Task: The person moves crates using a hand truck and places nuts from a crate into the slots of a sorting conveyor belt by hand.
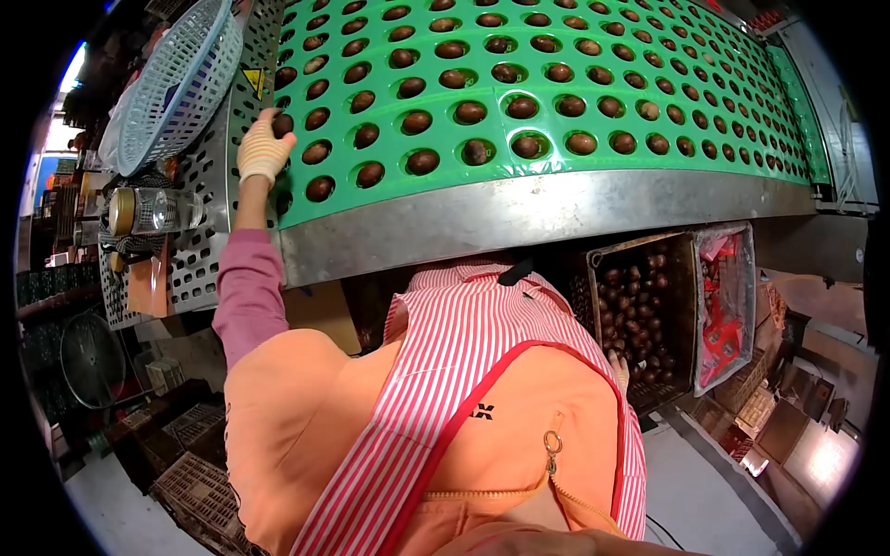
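My left hand [263, 150], wearing a pale ribbed covering, reaches to the left edge of the green moulded sheet [501, 176]. Its thumb and fingers curve around a dark brown egg [283, 125] at the end of a row. More brown eggs [422, 161] sit one to a hollow across the sheet. Low on the right, my right hand [618, 368] shows only in part past my striped apron. It is beside a crate [596, 306] with many loose brown eggs [635, 310]; its fingers are mostly hidden.
A steel ledge [556, 199] runs between my body and the sheet. On the perforated metal surface [199, 250] at left are a blue plastic basket [176, 93] and a glass jar [158, 211]. A lined box with red packets [723, 306] adjoins the egg crate.
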{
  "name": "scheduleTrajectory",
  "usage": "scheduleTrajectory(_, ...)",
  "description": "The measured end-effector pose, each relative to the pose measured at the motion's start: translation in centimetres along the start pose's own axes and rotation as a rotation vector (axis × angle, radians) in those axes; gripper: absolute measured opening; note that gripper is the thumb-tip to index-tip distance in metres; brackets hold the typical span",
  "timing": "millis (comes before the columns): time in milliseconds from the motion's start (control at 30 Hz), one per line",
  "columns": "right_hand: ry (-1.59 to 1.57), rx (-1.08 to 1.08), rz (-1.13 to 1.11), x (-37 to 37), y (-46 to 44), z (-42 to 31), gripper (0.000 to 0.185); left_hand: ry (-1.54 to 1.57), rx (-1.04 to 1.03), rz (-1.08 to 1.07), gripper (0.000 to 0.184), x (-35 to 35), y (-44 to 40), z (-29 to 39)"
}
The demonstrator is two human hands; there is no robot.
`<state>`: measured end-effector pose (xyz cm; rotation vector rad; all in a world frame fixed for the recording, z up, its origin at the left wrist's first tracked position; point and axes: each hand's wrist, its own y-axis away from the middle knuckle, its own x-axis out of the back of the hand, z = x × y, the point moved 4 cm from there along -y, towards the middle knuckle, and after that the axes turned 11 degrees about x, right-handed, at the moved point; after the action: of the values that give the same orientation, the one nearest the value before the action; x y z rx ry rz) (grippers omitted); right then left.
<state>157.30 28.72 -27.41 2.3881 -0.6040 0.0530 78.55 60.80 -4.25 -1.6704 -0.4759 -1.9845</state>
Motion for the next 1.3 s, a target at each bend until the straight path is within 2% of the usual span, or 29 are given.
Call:
scheduleTrajectory(100, 0.154, 0.016, 0.011, 0.4, -0.6, 0.2, 0.073, -0.321, -0.027, -0.137, 0.052, -2.3, 0.6, 1.5)
scheduleTrajectory(200, 0.214, 0.066, 0.052, -1.4, 1.5, -2.7, 0.076, -0.652, -0.037, -0.231, 0.046, -7.4, -1.3, -0.5)
scheduleTrajectory(300, 0.266, 0.117, 0.102, -0.5, 0.3, -1.0, 0.076, -0.905, -0.183, -0.206, 0.034, -8.6, -0.5, -0.3)
scheduleTrajectory(400, 0.303, 0.133, 0.139, 0.0, 0.0, -0.4, 0.074, -0.873, -0.211, -0.253, 0.028, -7.7, -1.8, 1.3)
scheduleTrajectory(433, 0.315, 0.135, 0.145, 0.0, 0.0, -0.4, 0.074, -0.883, -0.167, -0.352, 0.028, -7.5, -2.5, 1.7)
scheduleTrajectory(533, 0.251, 0.089, 0.006, -0.1, 0.1, -0.7, 0.078, -1.005, -0.216, -0.533, 0.031, -7.2, -3.2, 2.4)
scheduleTrajectory(600, 0.275, 0.123, 0.098, 0.3, 0.0, 0.0, 0.08, -1.059, -0.209, -0.555, 0.036, -8.2, -3.7, 0.6)
scheduleTrajectory(733, 0.272, 0.098, 0.119, 1.4, -0.8, 1.4, 0.084, -0.939, -0.146, -0.563, 0.037, -6.5, -4.5, 1.7)
scheduleTrajectory(767, 0.252, 0.115, 0.159, 1.0, -0.6, 1.2, 0.075, -0.87, -0.083, -0.49, 0.031, -7.1, -6.1, 1.1)
scheduleTrajectory(800, 0.234, 0.133, 0.198, 0.7, -0.3, 0.9, 0.066, -0.936, -0.138, -0.341, 0.03, -7.4, -7.2, 0.5)
scheduleTrajectory(867, 0.3, 0.082, 0.2, 0.0, 0.6, -0.7, 0.08, -0.83, -0.354, -0.183, 0.03, -5.8, -6.0, 1.4)
scheduleTrajectory(900, 0.332, 0.056, 0.203, -0.4, 1.0, -1.5, 0.087, -0.847, -0.386, -0.156, 0.03, -6.6, -6.3, 0.5)
scheduleTrajectory(967, 0.316, 0.09, 0.218, -0.8, 1.4, -2.4, 0.088, -0.881, -0.452, -0.103, 0.03, -9.1, -7.0, -1.9)
scheduleTrajectory(1067, 0.316, 0.154, 0.279, -0.5, 1.1, -2.4, 0.083, -0.938, -0.481, -0.106, 0.029, -10.6, -7.2, -2.9)
scheduleTrajectory(1133, 0.36, 0.216, 0.318, -0.4, 0.9, -2.0, 0.078, -0.845, -0.424, -0.145, 0.027, -10.6, -7.8, -3.1)
scheduleTrajectory(1200, 0.369, 0.256, 0.322, -2.1, 2.5, -4.8, 0.069, -0.75, -0.383, -0.124, 0.024, -10.2, -8.0, -2.2)
scheduleTrajectory(1267, 0.164, 0.262, 0.465, -1.0, 2.1, -3.1, 0.06, -0.653, -0.405, -0.098, 0.026, -9.5, -7.6, 1.0)
scheduleTrajectory(1300, -0.023, 0.275, 0.424, -1.2, 3.4, -4.1, 0.067, -0.612, -0.384, -0.132, 0.026, -7.4, -5.7, 4.8)
